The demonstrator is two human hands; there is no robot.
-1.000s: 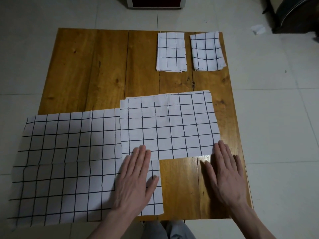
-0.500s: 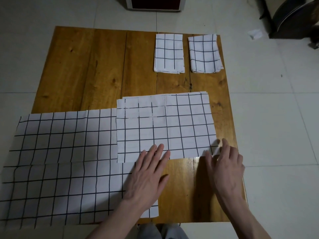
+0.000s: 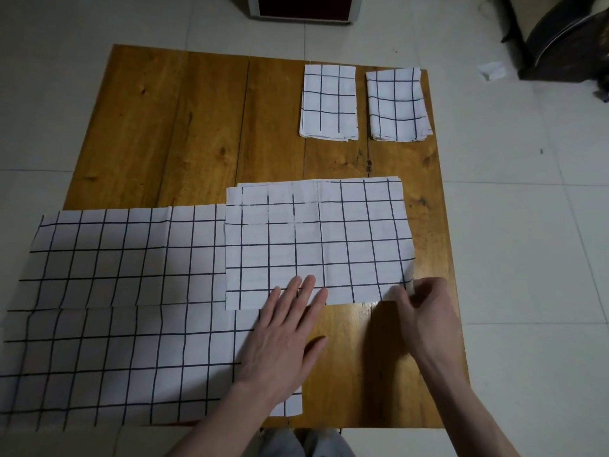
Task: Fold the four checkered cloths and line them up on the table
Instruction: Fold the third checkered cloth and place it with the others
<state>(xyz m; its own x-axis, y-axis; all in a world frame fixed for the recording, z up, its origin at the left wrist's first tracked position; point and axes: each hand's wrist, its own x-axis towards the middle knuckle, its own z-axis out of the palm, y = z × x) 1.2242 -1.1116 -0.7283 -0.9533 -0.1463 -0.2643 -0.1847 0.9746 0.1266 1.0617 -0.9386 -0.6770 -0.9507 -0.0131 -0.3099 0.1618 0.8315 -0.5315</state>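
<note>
Two small folded checkered cloths lie side by side at the table's far right: one [image 3: 329, 102] and, to its right, another [image 3: 397, 104]. A half-folded checkered cloth [image 3: 318, 242] lies flat in the middle right. An unfolded checkered cloth [image 3: 115, 308] spreads over the near left, hanging past the table's left edge. My left hand [image 3: 286, 334] rests flat, fingers apart, with its fingertips on the half-folded cloth's near edge. My right hand [image 3: 421, 308] pinches that cloth's near right corner, which is lifted slightly.
The wooden table [image 3: 184, 127] stands on a pale tiled floor. A box-like white and dark object [image 3: 301, 6] sits beyond the far edge. Dark furniture [image 3: 566, 37] stands at the upper right, with a scrap of paper [image 3: 492, 71] on the floor beside it.
My left hand slid right from the unfolded cloth onto the half-folded cloth's near edge. My right hand went from flat on the table to pinching the cloth's near right corner.
</note>
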